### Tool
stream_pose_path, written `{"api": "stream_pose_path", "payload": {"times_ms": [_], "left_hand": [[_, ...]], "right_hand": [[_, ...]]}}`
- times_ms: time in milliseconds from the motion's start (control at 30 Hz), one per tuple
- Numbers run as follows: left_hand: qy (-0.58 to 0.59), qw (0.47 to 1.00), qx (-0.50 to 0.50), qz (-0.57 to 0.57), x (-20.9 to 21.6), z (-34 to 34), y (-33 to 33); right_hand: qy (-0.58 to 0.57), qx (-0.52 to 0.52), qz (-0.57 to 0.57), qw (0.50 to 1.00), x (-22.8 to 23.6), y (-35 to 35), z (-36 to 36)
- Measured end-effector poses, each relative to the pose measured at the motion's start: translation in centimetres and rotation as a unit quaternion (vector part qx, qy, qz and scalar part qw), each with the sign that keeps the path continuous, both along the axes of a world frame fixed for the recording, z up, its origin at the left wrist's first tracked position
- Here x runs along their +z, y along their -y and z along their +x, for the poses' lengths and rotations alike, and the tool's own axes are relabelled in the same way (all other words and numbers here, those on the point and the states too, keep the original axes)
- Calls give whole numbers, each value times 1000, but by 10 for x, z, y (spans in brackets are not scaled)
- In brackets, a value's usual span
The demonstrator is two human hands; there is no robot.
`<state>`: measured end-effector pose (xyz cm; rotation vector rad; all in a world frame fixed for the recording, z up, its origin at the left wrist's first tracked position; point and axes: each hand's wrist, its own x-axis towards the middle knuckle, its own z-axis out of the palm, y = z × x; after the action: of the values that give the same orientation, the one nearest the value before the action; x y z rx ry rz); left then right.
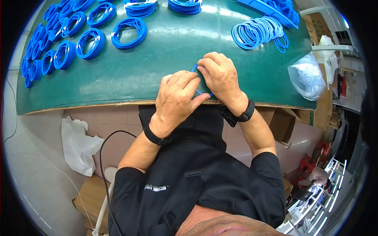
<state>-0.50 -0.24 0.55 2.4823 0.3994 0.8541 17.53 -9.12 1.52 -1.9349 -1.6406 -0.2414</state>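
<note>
A thin blue ring [194,68] is held between my two hands, low over the near edge of the green table [130,74]. My left hand [175,94] has its fingers curled over the ring's left side, with the thumb stretched toward the right hand. On the opposite side, my right hand [220,76] pinches the ring between thumb and bent fingers. Much of the ring is hidden behind the fingers. Ahead and to the right lies an overlapping row of lighter blue rings [258,32].
Bundled blue coils [129,33] cover the table's far left, with several more along its far edge. A blue tray [271,11] of blue pieces stands far right. A clear plastic bag [307,76] hangs at the right edge. Cardboard boxes [282,125] stand below.
</note>
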Motion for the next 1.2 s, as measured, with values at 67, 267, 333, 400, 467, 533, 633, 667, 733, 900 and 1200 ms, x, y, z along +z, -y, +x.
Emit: {"api": "stream_pose_path", "payload": {"times_ms": [67,267,333,400,467,533,633,667,733,900,1200], "left_hand": [[1,1000,1,-1,0,0,0],[1,1000,0,-3,-1,0,0],[3,1000,-2,-4,-2,0,0],[5,1000,-7,-3,-3,0,0],[4,1000,-7,-5,-3,0,0],[1,1000,-6,-9,-3,0,0],[-1,1000,-2,-8,-3,0,1],[-2,1000,1,-7,-2,0,1],[-3,1000,2,-5,-2,0,1],[-8,1000,14,-6,2,1,1],[-28,999,30,-31,1,2,1]], "right_hand": [[7,-2,-1,1000,-1,-1,-1],[27,-9,0,1000,-4,-4,-5],[29,-7,-5,1000,-4,-5,-5],[32,-4,-14,999,-5,-5,-5],[28,-6,-25,999,-5,-6,-5],[22,-9,-46,999,-6,-6,-5],[12,-5,-50,999,-6,-5,-3],[8,-3,-52,999,-6,-5,-2],[5,-2,-50,999,-6,-4,-2],[-5,4,-47,999,-6,-2,-3],[-20,9,-39,999,-1,2,-4]]}}
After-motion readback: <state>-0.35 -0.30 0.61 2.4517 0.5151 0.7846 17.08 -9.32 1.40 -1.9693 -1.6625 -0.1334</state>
